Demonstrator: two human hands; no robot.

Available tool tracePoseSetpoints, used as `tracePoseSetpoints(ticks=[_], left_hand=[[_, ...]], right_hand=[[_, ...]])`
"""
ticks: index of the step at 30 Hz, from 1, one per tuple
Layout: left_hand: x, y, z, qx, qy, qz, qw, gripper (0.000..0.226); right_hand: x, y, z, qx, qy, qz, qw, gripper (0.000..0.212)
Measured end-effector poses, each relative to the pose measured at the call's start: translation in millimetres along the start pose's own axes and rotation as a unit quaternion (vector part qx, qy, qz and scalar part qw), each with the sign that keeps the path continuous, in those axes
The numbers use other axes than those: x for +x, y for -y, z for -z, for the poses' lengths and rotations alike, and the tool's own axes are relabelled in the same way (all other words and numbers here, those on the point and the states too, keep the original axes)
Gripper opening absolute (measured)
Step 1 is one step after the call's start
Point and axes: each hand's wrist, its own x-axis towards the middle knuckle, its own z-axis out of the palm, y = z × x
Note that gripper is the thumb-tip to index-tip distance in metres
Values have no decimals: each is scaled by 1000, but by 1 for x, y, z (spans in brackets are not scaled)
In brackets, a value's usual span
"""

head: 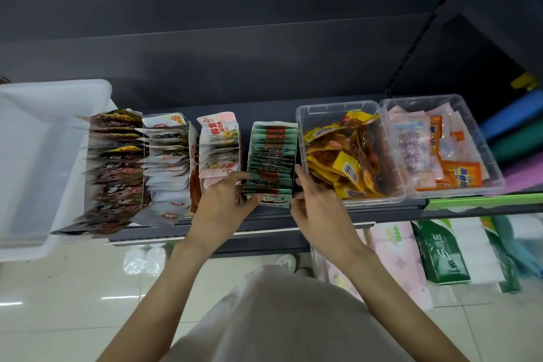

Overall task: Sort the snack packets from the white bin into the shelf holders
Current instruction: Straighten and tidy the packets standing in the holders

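A row of green snack packets [271, 156] stands on edge in a cardboard shelf holder on the dark shelf. My left hand [226, 195] touches the row's left front, its fingers curled against the packets. My right hand [311, 200] presses the row's right side, thumb at the front packet. The white bin [32, 156] sits at the far left and looks empty. Left of the green row stand holders of pink-and-white packets [219, 150], white packets [169, 167] and dark brown packets [114, 173].
Two clear plastic tubs sit at the right of the shelf: one with yellow packets [346, 161], one with pink and orange packets [435, 153]. The shelf's front edge [264, 229] runs below my hands. Tissue packs [440, 253] lie on the floor below.
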Motion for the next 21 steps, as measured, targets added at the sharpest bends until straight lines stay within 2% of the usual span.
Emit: tracePoseSetpoints(ticks=[2,4,7,12,16,21], left_hand=[[-1,2,-4,-48,11,4,999,48],[-2,-2,-7,-124,31,7,992,50],[-6,-10,-8,-174,21,7,984,48],[-8,-14,-13,-225,-20,37,973,53],[-5,-16,-24,-249,-10,50,967,52],[1,-23,-16,-298,-18,78,951,41]], right_hand=[[-1,9,-7,35,61,-34,997,72],[0,18,-15,108,82,-54,989,76],[1,25,-29,178,39,-73,981,74],[2,26,-40,190,-38,-95,976,72],[12,30,-46,315,-61,-124,939,74],[14,26,-49,319,-93,-129,934,70]])
